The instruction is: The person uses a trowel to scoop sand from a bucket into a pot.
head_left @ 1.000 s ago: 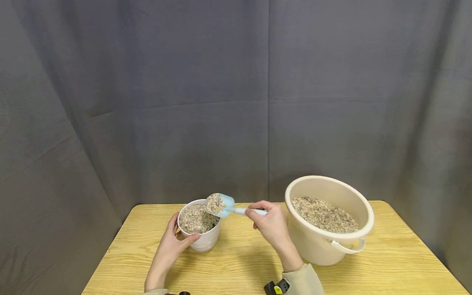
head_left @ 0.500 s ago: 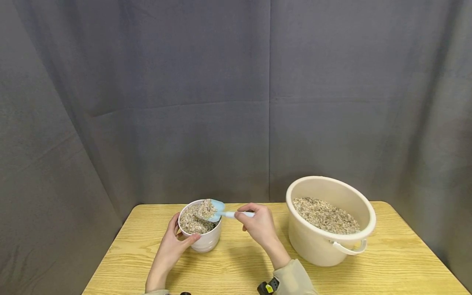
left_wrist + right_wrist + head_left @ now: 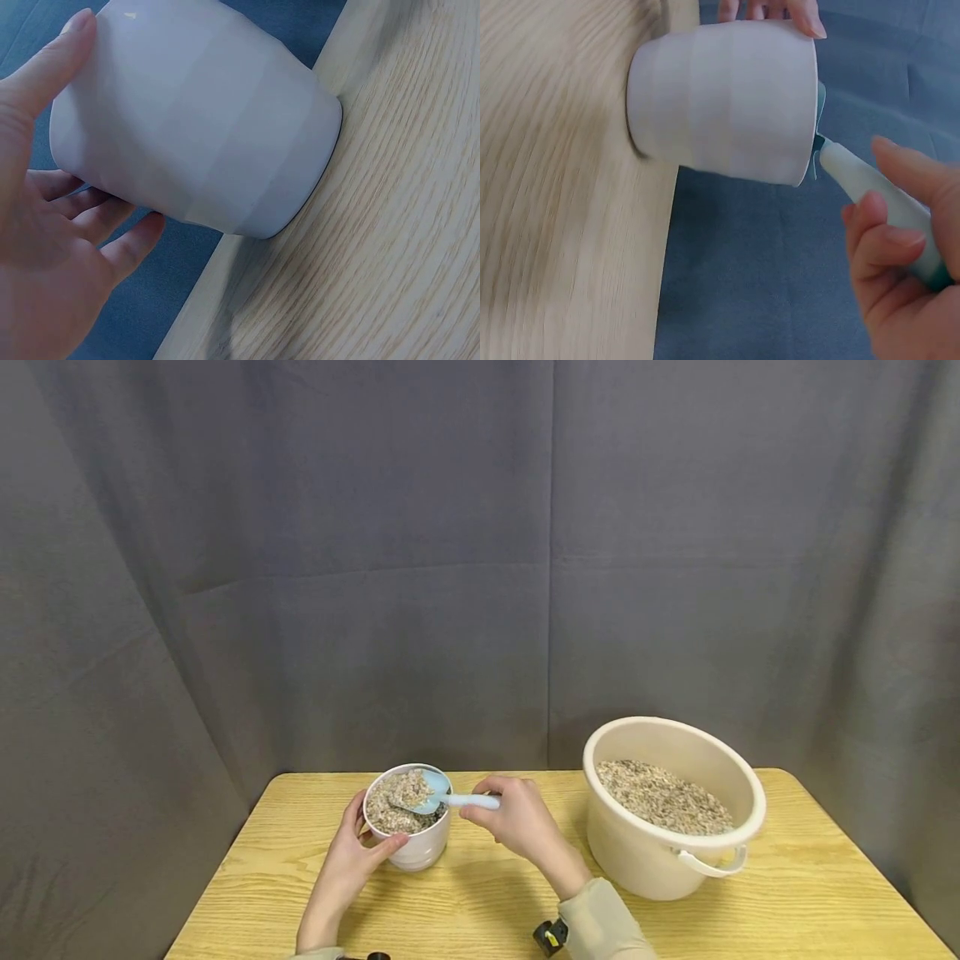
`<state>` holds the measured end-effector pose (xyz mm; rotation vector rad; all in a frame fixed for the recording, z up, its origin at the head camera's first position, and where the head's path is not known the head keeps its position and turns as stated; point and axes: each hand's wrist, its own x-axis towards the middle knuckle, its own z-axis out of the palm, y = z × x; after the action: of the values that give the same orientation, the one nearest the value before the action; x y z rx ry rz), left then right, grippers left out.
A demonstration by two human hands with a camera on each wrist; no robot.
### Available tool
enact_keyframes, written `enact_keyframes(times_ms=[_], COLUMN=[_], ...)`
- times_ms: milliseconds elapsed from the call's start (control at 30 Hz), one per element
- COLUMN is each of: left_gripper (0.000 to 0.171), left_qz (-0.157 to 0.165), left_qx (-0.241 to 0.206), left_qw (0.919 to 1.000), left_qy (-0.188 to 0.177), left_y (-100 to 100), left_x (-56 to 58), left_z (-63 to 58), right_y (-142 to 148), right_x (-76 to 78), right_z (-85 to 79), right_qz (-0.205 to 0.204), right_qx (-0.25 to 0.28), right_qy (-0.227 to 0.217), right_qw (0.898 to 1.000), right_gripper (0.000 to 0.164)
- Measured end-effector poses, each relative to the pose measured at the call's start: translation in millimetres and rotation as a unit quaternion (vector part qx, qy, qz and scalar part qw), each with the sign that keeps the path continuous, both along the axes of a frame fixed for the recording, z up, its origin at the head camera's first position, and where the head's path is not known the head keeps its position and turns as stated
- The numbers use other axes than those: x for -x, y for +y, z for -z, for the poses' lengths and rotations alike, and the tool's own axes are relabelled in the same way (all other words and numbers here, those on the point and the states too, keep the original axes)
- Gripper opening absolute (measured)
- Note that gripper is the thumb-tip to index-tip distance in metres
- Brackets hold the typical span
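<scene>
A white ribbed plant pot (image 3: 420,853) stands upright on the table, nearly full of grainy, beige-brown potting mix (image 3: 384,810). My left hand (image 3: 349,853) grips it from the left, thumb on the near side of the rim and fingers round the far side. The right hand (image 3: 521,820) holds a light-blue trowel (image 3: 468,802) by its pale handle. Its blade, heaped with the same mix, lies over the right part of the pot's opening, low at the surface. In the right wrist view the handle (image 3: 862,184) slants down to the rim, and the pot's wall hides most of the blade.
To the right stands a large cream bucket (image 3: 637,860), part filled with the grainy mix (image 3: 663,797), its handle (image 3: 708,865) hanging on the near side. The wooden table (image 3: 810,877) ends at the back before a grey curtain (image 3: 420,610).
The right hand has brought the loaded trowel leftward and lower, from above the pot's right rim into its opening. The left hand and pot have stayed in place.
</scene>
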<state>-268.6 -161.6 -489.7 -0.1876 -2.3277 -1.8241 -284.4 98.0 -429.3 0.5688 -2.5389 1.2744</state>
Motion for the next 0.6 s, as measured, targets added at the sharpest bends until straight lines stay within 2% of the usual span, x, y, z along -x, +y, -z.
enact_keyframes(times_ms=[167,333,433,600], left_gripper=[0.096,0.098,0.098,0.097], left_qz=[0.002,-0.001,-0.001,-0.002], left_qx=[0.001,-0.004,-0.004,-0.001], left_qw=[0.9999,0.9998,0.9999,1.0000], left_qy=[-0.011,-0.019,-0.014,-0.010], left_y=[-1.1,-0.8,-0.3,0.9], left_x=[1.4,2.5,1.2,-0.8], left_z=[2.9,3.5,1.9,0.9], right_y=[1.4,-0.3,-2.0,-3.8], right_x=[-1.0,-2.7,-3.6,-5.4], right_z=[-1.8,-5.6,-8.5,-11.5], right_qz=[0.003,0.003,0.001,0.002], right_qx=[-0.059,-0.075,-0.071,-0.059], right_qy=[0.055,0.093,0.096,0.069], right_qw=[0.997,0.993,0.993,0.996], right_gripper=[0.011,0.008,0.006,0.007])
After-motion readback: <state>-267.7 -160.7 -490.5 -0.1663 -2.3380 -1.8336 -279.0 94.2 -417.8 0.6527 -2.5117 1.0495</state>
